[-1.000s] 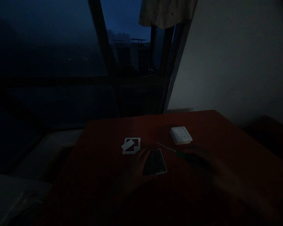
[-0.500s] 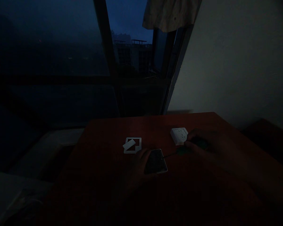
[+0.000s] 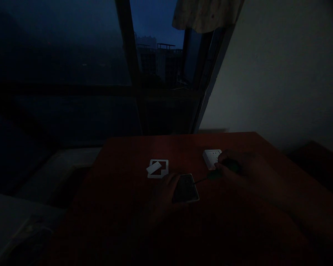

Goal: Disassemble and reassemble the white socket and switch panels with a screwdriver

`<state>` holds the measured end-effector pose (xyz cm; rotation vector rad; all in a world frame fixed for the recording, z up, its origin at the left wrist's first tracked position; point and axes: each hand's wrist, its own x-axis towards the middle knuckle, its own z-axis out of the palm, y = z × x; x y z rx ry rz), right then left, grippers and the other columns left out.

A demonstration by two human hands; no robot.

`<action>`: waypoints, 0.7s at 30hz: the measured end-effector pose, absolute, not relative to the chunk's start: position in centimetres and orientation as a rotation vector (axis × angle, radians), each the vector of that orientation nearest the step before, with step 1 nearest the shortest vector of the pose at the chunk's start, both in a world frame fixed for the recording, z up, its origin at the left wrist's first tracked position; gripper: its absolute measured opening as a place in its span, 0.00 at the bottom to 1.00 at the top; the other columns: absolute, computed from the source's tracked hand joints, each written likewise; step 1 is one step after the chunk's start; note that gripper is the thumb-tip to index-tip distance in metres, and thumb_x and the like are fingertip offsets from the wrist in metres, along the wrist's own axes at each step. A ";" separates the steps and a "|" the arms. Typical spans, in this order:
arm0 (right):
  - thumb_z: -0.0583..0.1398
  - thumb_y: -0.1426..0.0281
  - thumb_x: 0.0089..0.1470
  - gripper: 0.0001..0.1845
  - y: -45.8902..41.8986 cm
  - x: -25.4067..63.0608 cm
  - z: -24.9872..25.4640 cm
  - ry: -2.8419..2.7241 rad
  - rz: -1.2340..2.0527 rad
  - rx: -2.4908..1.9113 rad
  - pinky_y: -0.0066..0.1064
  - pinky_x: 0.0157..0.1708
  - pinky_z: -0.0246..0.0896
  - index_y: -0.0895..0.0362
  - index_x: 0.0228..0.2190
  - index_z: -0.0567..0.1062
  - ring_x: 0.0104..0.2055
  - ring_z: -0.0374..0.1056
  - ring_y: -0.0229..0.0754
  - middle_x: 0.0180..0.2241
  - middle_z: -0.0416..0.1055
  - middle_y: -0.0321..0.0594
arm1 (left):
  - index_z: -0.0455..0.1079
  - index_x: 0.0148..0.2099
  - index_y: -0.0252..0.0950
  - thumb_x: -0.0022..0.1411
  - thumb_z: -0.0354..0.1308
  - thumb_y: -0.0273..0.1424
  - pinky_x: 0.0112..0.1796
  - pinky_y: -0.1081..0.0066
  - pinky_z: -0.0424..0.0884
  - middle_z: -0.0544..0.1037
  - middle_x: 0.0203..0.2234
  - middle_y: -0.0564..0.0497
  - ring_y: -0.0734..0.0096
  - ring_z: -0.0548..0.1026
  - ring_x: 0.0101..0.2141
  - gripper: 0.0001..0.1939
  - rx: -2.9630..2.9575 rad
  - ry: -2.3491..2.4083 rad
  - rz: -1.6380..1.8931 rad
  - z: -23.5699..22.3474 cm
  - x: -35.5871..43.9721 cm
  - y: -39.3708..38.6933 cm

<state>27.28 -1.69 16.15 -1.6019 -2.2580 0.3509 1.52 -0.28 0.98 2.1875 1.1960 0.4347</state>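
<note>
In dim light, my left hand (image 3: 166,195) grips a square wall socket module (image 3: 186,188) by its left side, its dark back facing up and a pale rim around it. My right hand (image 3: 238,170) is closed around a screwdriver (image 3: 215,174) with a green handle. The thin shaft points left, and its tip meets the right side of the module. Just beyond my right fingers stands a white wall socket (image 3: 210,159), partly hidden by them. Behind my left hand lies a white frame (image 3: 158,176) with a small white plate (image 3: 154,168) resting across it.
Everything lies on a reddish-brown table (image 3: 122,177). Dark windows (image 3: 72,118) rise behind it, a pale wall (image 3: 266,81) stands to the right, and a short curtain (image 3: 208,14) hangs above. Something pale (image 3: 22,214) lies at the lower left.
My right hand and the screwdriver have shifted slightly left relative to the socket, covering more of it. My left hand keeps its hold on the module. The whole view has shifted a little.
</note>
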 end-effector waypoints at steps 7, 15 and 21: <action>0.55 0.65 0.57 0.08 -1.7 27.2 16.4 -2.275 0.345 -1.603 0.27 0.24 0.59 0.54 0.36 0.71 0.26 0.72 0.38 0.29 0.77 0.37 | 0.52 0.64 0.41 0.51 0.67 0.43 0.57 0.54 0.59 0.58 0.62 0.42 0.51 0.59 0.59 0.43 2.214 1.182 0.474 0.7 1.5 -0.4; 0.56 0.66 0.56 0.07 -1.7 27.0 16.3 -2.276 0.365 -1.567 0.25 0.23 0.59 0.54 0.35 0.72 0.25 0.71 0.37 0.28 0.76 0.37 | 0.52 0.64 0.42 0.51 0.66 0.43 0.57 0.54 0.58 0.58 0.62 0.43 0.49 0.59 0.60 0.43 2.200 1.173 0.463 1.3 1.4 -0.3; 0.55 0.66 0.57 0.07 -1.6 26.5 16.6 -2.338 0.308 -1.556 0.25 0.22 0.56 0.54 0.34 0.72 0.23 0.70 0.36 0.27 0.75 0.35 | 0.53 0.64 0.41 0.49 0.67 0.43 0.57 0.54 0.59 0.58 0.62 0.42 0.50 0.60 0.59 0.44 2.191 1.177 0.467 1.2 1.6 -0.3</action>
